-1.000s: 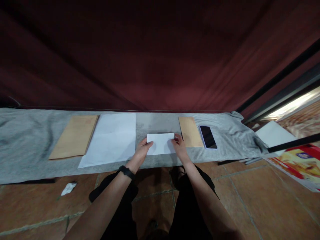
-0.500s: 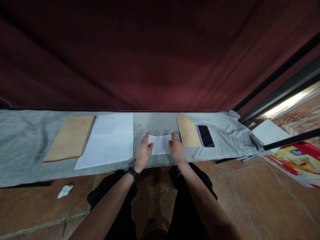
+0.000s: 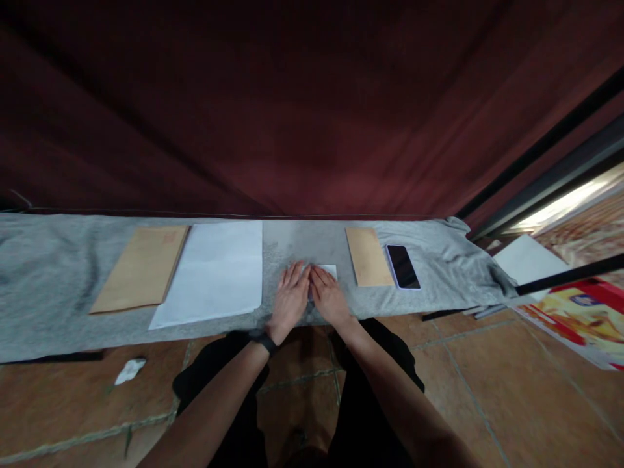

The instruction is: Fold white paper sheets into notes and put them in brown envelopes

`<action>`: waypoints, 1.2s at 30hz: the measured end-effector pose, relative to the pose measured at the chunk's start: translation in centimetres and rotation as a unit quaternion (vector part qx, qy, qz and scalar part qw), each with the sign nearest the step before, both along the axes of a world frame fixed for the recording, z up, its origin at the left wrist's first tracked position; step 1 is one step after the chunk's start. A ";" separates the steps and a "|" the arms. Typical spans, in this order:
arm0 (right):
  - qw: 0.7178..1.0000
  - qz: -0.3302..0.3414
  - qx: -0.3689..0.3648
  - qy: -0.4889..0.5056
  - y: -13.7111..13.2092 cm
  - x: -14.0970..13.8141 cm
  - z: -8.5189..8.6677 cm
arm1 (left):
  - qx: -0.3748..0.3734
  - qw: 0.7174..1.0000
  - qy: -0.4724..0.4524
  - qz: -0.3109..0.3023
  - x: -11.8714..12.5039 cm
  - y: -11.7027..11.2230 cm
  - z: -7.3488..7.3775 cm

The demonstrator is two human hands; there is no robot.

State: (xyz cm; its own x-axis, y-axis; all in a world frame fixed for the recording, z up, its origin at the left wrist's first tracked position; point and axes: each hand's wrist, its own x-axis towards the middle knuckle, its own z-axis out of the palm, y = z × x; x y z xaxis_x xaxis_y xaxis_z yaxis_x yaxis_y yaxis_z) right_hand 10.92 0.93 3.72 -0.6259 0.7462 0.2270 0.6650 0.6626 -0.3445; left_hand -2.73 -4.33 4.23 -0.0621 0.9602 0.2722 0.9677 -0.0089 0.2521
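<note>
My left hand and my right hand lie flat side by side, fingers stretched out, pressing on a small folded white paper. Only its far right corner shows beyond my fingers. The paper rests on a grey cloth spread over a low surface. A black band sits on my left wrist.
Left of my hands lie a large white sheet and a big brown envelope. To the right are a small brown envelope and a dark phone. A crumpled scrap lies on the tiled floor. A dark red curtain hangs behind.
The white paper was held at both side edges, then folded inward. My hands have come together and now press flat on it, covering most of it.
</note>
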 end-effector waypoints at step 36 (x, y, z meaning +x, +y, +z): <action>0.992 -0.117 0.044 -0.023 0.1 3.0 -1.3 | -0.025 0.998 0.000 0.050 -1.3 -2.9 -1.1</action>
